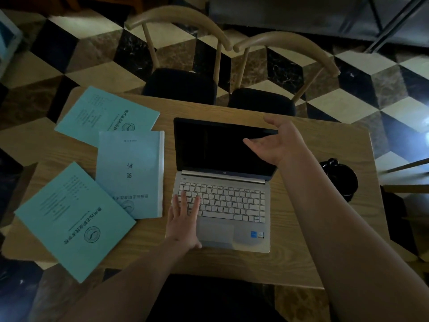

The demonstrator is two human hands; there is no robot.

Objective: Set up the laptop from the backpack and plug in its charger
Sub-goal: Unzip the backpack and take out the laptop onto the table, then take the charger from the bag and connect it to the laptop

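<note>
A silver laptop (pixel 232 205) lies open on the wooden table (pixel 301 252), its screen dark. My left hand (pixel 183 223) rests flat on the laptop's left palm rest and lower keys, fingers spread, holding nothing. My right hand (pixel 277 141) hovers at the upper right corner of the screen, fingers apart and curled near the lid's top edge. A black coiled charger (pixel 340 176) sits on the table to the right of the laptop, partly behind my right forearm. The backpack is not in view.
Three light-blue booklets (pixel 130 173) lie spread on the table's left half. Two wooden chairs with black seats (pixel 181 86) stand at the far side of the table. A checkered floor surrounds the table. Another chair's edge shows at the right.
</note>
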